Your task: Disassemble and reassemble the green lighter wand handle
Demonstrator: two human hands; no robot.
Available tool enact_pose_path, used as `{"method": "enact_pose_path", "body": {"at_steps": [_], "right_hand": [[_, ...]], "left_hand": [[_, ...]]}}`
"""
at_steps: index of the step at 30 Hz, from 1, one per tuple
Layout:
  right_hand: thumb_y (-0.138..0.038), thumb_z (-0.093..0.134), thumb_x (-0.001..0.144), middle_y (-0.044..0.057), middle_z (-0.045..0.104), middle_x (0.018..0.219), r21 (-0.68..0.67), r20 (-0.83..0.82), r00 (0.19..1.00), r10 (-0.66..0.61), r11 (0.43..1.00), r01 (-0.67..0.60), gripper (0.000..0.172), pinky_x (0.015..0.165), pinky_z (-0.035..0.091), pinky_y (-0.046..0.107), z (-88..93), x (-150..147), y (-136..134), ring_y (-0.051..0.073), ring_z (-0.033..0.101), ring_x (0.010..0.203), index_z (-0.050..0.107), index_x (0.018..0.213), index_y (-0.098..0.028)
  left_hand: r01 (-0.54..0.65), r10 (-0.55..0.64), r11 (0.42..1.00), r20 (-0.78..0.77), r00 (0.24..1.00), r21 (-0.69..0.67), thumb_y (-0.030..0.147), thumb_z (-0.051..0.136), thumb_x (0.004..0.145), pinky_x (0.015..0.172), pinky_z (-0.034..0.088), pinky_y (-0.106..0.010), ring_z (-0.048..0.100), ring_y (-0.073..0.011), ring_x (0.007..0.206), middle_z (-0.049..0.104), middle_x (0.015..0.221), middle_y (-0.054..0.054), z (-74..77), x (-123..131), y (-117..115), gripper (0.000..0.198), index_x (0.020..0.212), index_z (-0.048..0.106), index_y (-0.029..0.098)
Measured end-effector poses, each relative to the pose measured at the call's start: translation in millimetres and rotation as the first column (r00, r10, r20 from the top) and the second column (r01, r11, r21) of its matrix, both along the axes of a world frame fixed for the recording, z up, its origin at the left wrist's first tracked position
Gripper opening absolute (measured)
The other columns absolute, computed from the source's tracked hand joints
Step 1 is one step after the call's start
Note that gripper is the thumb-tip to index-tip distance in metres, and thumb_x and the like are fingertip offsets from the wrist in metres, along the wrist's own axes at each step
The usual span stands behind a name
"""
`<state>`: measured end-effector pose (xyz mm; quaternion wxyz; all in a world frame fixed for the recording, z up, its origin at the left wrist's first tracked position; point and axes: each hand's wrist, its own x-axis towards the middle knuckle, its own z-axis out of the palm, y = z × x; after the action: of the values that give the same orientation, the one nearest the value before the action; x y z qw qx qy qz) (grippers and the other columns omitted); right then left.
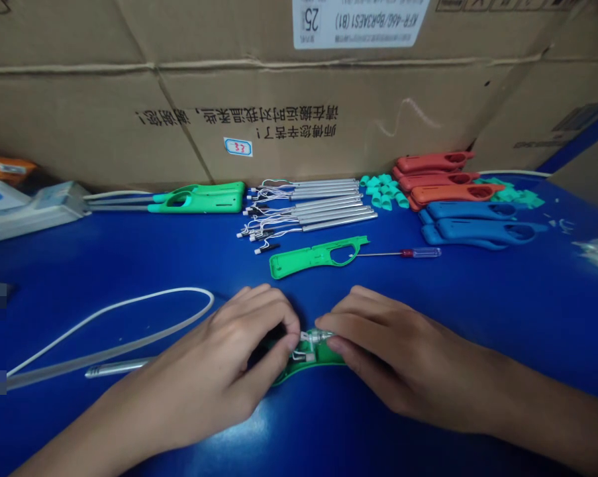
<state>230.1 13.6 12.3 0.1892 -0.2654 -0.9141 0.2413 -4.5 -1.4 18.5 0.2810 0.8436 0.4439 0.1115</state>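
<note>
A green lighter handle half [331, 356] lies on the blue table beneath both hands, its hollow side up. Across it sits a small clear part with metal bits [318, 336]. My right hand [378, 344] pinches that part's right end between thumb and index finger. At its left end, the thumb and index of my left hand [249, 344] are pinched together; what they hold is hidden. A small white connector on wires [306, 357] shows inside the shell. From under my left forearm a silver metal tube [117, 368] sticks out to the left.
Beyond my hands lie another green handle half [303, 258], a screwdriver [420, 252] and several wired metal rods [336, 212]. Red handles [442, 179] and blue handles [477, 225] are stacked right, near green caps [383, 189]. A white cable [130, 305] loops left; cardboard [179, 132] stands behind.
</note>
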Motion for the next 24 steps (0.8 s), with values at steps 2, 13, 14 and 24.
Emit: {"method": "enact_pose_path", "body": {"at_steps": [2, 13, 14, 24], "right_hand": [[-0.013, 0.045, 0.1, 0.009, 0.065, 0.095, 0.015, -0.019, 1.0, 0.001, 1.0, 0.0, 0.017, 0.081, 0.048, 0.034, -0.8, -0.1, -0.5, 0.018, 0.058, 0.086, 0.06, 0.092, -0.013], [-0.013, 0.048, 0.099, 0.011, 0.068, 0.097, 0.057, -0.07, 0.998, 0.001, 0.998, 0.003, 0.017, 0.085, 0.049, 0.034, -4.4, -1.0, -1.9, 0.019, 0.061, 0.09, 0.064, 0.095, -0.011], [-0.013, 0.048, 0.099, 0.01, 0.068, 0.097, 0.061, -0.07, 0.998, 0.003, 0.998, 0.001, 0.017, 0.085, 0.049, 0.034, -4.8, -1.0, -2.1, 0.019, 0.061, 0.09, 0.064, 0.097, -0.011], [-0.014, 0.048, 0.1, 0.009, 0.069, 0.097, 0.039, -0.082, 0.997, 0.009, 0.999, -0.006, 0.016, 0.085, 0.05, 0.033, -6.5, -1.6, -3.2, 0.018, 0.062, 0.089, 0.062, 0.094, -0.014]], "left_hand": [[-0.002, 0.002, 1.0, 0.002, 1.0, 0.001, 0.029, 0.042, 0.101, 0.085, 0.044, -0.032, 0.056, -0.016, 0.093, 0.06, 0.098, 0.002, 0.1, 0.1, -0.4, 0.013, 0.096, 0.054, 0.025], [0.005, -0.005, 1.0, 0.016, 1.0, 0.012, 0.028, 0.043, 0.101, 0.086, 0.044, -0.03, 0.056, -0.0152, 0.094, 0.061, 0.098, 0.001, -1.7, -0.8, -2.1, 0.013, 0.098, 0.055, 0.024], [0.004, -0.005, 1.0, 0.02, 1.0, 0.013, 0.028, 0.043, 0.101, 0.086, 0.044, -0.03, 0.056, -0.0151, 0.094, 0.061, 0.099, 0.001, -1.8, -0.7, -2.1, 0.013, 0.098, 0.056, 0.024], [0.015, -0.016, 1.0, 0.03, 0.999, 0.006, 0.026, 0.042, 0.101, 0.085, 0.044, -0.032, 0.056, -0.0166, 0.094, 0.062, 0.099, 0.0, -0.7, -0.2, -1.6, 0.014, 0.098, 0.056, 0.024]]}}
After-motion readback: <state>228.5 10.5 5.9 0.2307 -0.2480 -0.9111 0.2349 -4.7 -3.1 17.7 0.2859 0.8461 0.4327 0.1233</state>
